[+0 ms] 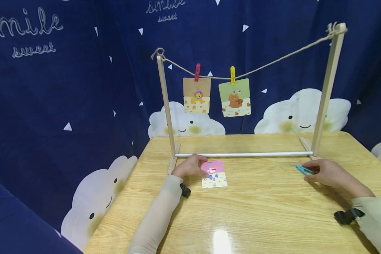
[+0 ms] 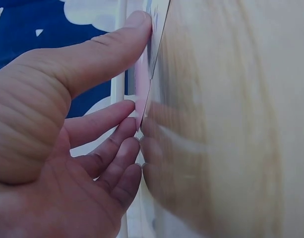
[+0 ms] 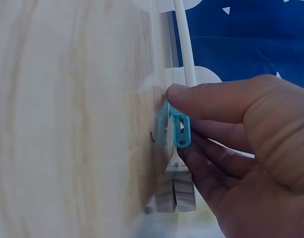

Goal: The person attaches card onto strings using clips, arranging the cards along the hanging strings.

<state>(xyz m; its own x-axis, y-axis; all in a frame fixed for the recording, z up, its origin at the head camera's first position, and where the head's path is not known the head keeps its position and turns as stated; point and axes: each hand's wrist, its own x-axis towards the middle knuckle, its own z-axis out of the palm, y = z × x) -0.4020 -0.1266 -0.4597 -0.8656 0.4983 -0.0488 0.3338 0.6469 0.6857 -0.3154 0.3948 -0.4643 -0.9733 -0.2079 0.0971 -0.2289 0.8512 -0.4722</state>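
My left hand (image 1: pixel 193 166) is at the left side of a pink and cream picture card (image 1: pixel 215 180) with a white cartoon character on it, flat on the table. In the left wrist view the thumb lies on the card (image 2: pixel 142 91) and the fingertips meet its edge, close over the wood. My right hand (image 1: pixel 328 173), farther right, pinches a light-blue clothespin (image 1: pixel 304 170) between thumb and fingers. The right wrist view shows the clothespin (image 3: pixel 182 131) right beside the tabletop, its far end partly hidden by the thumb.
Behind the hands stands a wooden frame with a left post (image 1: pixel 167 106), a right post (image 1: pixel 328 91) and a white rod (image 1: pixel 244 154) low between them. From its sagging string (image 1: pixel 282 57) hang a lion card (image 1: pixel 197 105) on a red clothespin (image 1: pixel 197 72) and a bear card (image 1: pixel 235 100) on a yellow clothespin (image 1: pixel 233 75).
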